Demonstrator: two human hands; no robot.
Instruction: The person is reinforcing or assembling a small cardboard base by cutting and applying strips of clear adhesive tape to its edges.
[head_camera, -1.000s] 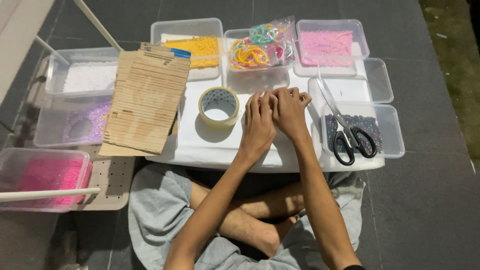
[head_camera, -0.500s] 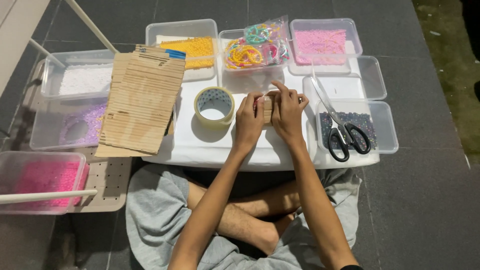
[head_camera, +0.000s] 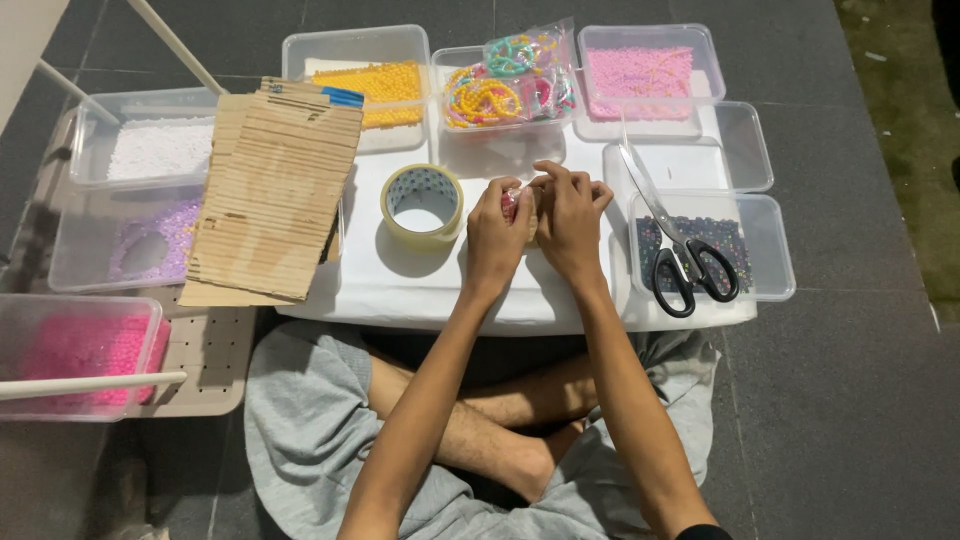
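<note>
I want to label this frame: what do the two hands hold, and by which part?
Both the left hand and the right hand pinch one small pinkish object between their fingertips; its kind and the gripped part cannot be told.

Clear plastic bag of colourful bead bracelets, yellow, pink and teal, lying tilted across a transparent tub at the far middle of the white tabletop. No labels, signs or screens in view.
</note>
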